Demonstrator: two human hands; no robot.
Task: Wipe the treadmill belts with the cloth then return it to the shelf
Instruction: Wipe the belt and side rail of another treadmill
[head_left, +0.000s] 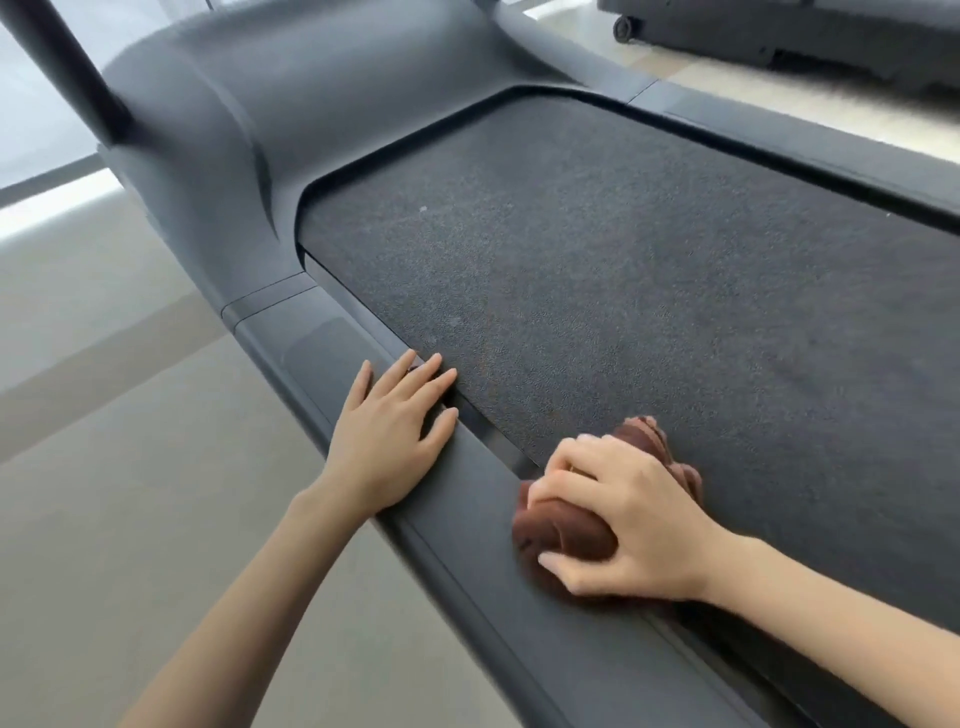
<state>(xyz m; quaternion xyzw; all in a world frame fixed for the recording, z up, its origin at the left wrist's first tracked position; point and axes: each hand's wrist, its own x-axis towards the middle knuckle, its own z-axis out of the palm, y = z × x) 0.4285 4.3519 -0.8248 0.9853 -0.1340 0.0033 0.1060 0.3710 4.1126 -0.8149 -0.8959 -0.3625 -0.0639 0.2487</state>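
The left grip (395, 436) lies released, fingers flat on the side rail (322, 353). Just right of it, the right grip (623, 525) clenches the bunched brown cloth (561, 535), which straddles rail and belt (675, 286) beneath that grip.

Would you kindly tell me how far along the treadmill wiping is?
Nothing looks finished: pale specks show on the belt. In hand: the right hand grips the bunched brown cloth at the belt's near edge, over the side rail; the left hand rests flat on that rail. Left: most of the belt, the second treadmill behind, and the shelf return.
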